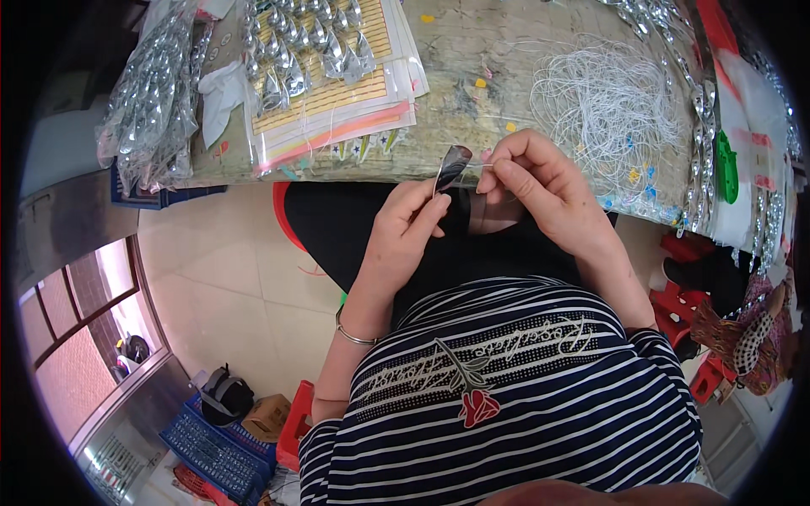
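Your left hand (pixel 401 223) grips a small, curved, shiny metal piece (pixel 456 160) between thumb and fingers, its rounded end standing up, tilted a little to the right. Your right hand (pixel 550 190) pinches thumb against forefinger on what looks like a thin thread (pixel 478 164), which runs toward the metal piece; whether it is already through it, you cannot tell from here. Both hands meet at the near edge of the counter (pixel 460 101), above your lap, the right fingertips just beside the piece but apart from it.

Past your right hand, a loose tangle of white string (pixel 609 110) lies on the counter. To the left are patterned sheets (pixel 329 103) with rows of silver drops (pixel 337 57) on them, then a crumpled white tissue (pixel 221 101) and a clear bag (pixel 152 114) full of silver pieces. Along the right side hang silver strands (pixel 699 126), with a green tool (pixel 726 169) next to them.

You wear a bangle (pixel 354 339) on your left wrist and a striped shirt (pixel 540 405). Down on your left, a black bag (pixel 226 396) and a cardboard box (pixel 268 417) sit by blue crates (pixel 211 451), near a red stool (pixel 295 422).
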Tool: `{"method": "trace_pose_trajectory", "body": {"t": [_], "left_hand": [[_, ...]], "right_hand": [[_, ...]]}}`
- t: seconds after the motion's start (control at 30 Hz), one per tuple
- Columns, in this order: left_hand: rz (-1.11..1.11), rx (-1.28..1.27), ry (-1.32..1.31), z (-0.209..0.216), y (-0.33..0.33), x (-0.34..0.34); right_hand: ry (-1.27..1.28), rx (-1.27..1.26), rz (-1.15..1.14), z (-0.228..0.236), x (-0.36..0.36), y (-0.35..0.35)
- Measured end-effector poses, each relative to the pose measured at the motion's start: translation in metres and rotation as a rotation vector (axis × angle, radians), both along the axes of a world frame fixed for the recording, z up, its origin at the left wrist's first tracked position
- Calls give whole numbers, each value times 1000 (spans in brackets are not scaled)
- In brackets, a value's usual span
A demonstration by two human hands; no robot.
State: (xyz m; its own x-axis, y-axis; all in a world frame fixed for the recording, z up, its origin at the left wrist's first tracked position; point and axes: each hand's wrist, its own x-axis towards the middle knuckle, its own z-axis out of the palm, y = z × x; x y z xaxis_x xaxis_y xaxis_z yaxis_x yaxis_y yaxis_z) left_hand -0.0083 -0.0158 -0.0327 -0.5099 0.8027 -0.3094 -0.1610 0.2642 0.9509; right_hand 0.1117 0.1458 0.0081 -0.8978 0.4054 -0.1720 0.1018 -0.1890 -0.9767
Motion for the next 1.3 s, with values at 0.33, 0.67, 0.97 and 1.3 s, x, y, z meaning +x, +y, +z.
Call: {"method": "trace_pose_trajectory", "body": {"t": [0.33, 0.67, 0.97, 1.3], "left_hand": [[10, -12, -195, 1, 0, -1], [39, -12, -213, 1, -2, 3], [-4, -4, -278, 6, -2, 4], [5, -4, -348, 3, -5, 5]], "right_hand": [[-134, -119, -18, -8, -3, 3], [-120, 82, -52, -9, -2, 2], [-62, 463, -157, -19, -4, 4], [-71, 606, -178, -25, -5, 4]]}}
